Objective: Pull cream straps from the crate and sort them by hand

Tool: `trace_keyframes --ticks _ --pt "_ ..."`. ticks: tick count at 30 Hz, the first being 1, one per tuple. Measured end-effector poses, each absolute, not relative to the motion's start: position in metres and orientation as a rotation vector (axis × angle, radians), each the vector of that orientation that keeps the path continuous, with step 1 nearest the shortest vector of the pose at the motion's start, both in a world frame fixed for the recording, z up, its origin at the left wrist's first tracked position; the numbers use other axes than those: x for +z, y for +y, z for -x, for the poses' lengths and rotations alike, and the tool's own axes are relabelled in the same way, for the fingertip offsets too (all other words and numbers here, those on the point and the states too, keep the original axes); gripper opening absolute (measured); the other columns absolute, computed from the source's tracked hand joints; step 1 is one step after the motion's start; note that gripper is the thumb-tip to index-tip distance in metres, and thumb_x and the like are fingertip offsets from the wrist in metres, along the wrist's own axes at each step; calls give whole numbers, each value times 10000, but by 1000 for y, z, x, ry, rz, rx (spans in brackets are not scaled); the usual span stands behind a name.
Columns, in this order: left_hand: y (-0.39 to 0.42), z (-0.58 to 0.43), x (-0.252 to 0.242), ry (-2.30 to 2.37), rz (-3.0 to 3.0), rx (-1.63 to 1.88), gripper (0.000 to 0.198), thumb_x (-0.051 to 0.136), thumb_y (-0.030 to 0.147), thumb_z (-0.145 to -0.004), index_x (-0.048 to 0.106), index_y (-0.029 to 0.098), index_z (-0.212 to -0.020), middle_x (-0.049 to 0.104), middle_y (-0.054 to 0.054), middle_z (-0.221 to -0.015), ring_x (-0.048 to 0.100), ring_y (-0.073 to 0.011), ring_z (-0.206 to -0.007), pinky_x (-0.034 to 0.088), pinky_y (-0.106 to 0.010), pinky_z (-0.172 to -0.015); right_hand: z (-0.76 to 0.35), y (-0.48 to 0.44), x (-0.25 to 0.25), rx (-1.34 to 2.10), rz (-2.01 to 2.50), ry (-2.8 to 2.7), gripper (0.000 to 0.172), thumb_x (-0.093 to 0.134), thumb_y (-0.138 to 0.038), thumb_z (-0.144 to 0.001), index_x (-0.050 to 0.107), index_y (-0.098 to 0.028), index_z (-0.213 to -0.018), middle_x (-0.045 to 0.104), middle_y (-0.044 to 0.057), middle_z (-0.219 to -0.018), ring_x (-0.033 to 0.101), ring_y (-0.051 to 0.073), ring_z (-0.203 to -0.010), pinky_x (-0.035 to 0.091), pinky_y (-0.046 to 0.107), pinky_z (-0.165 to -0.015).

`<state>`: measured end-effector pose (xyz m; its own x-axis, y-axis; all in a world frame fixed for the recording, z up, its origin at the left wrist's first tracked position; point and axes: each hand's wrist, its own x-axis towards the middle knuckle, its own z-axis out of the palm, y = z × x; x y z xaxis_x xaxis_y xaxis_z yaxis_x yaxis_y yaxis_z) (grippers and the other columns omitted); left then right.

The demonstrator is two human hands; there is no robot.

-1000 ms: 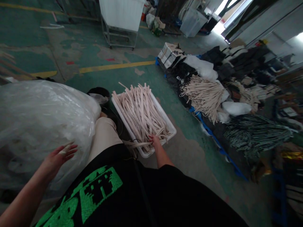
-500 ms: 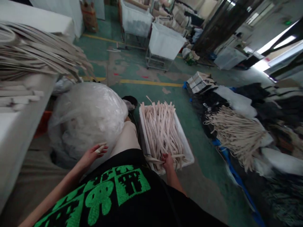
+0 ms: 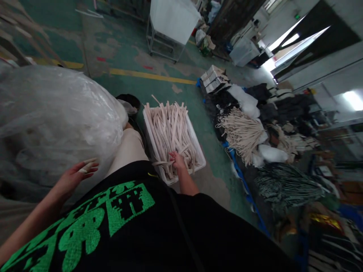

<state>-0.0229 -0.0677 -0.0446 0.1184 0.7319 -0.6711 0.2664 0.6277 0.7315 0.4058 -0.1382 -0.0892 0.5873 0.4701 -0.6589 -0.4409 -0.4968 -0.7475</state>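
Note:
My right hand (image 3: 178, 160) reaches down into the near end of a white plastic tub (image 3: 197, 145). Its fingers are closed on a beige fabric strap (image 3: 162, 163), whose flat end sticks out to the left over the rim. Many more pale straps (image 3: 170, 124) lie lengthwise in the tub, some crossing near my hand. My left hand (image 3: 81, 172) hangs open beside a large clear plastic bag (image 3: 65, 109), fingers apart, with white coverings on some fingers. Whether it touches the bag I cannot tell.
Right of the tub, bundles of beige straps (image 3: 241, 132) and dark green cords (image 3: 289, 185) lie on dark sheeting edged in blue. A white wheeled bin (image 3: 172, 19) stands ahead, beyond a yellow floor line (image 3: 153, 76). My knee (image 3: 129, 145) is between bag and tub.
The view has swung to the right, so the table of straps at left is mostly out of sight. My right hand stays in the tub at the strap; my left hand remains open.

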Motion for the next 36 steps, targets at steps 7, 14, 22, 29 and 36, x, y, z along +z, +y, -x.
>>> trace_keyframes --ticks 7,14,22,29,36 --pt "-58 -4 -20 1394 -1021 482 680 745 728 -612 725 256 -1102 771 -107 -1152 708 -342 -1083 560 -459 -952 -329 -45 -37 1498 1610 -681 226 695 -359 -891 708 -155 -988 724 -1 -697 579 80 -559 444 123 -461" --pt "-49 -15 36 1292 -1142 898 729 728 722 -683 681 191 -1182 754 -116 -1109 699 -276 -950 554 -402 -881 -215 -9 19 1931 1057 -1674 286 635 -441 -936 730 -188 -1029 735 10 -728 685 155 -728 481 145 -462" --pt "-51 7 40 1473 -969 1083 408 807 585 -650 729 209 -785 728 -60 -811 663 -272 -868 518 -366 -799 -165 -29 -8 1983 1127 -1769 213 633 -369 -938 735 -184 -967 698 -13 -621 601 114 -501 437 168 -441" --pt "-45 10 23 1423 -873 1120 370 796 552 -660 685 200 -687 624 -6 -625 533 -157 -586 425 -295 -594 -168 -38 -13 2052 1022 -1544 488 562 -608 -933 720 -164 -1057 703 9 -658 492 80 -372 448 224 -442" --pt "-47 13 -15 1409 -628 1143 438 811 589 -675 690 172 -731 708 -62 -728 628 -186 -681 501 -312 -699 -167 -27 -16 1937 1172 -1248 548 713 -682 -768 685 -137 -809 701 27 -629 633 120 -477 508 222 -499"
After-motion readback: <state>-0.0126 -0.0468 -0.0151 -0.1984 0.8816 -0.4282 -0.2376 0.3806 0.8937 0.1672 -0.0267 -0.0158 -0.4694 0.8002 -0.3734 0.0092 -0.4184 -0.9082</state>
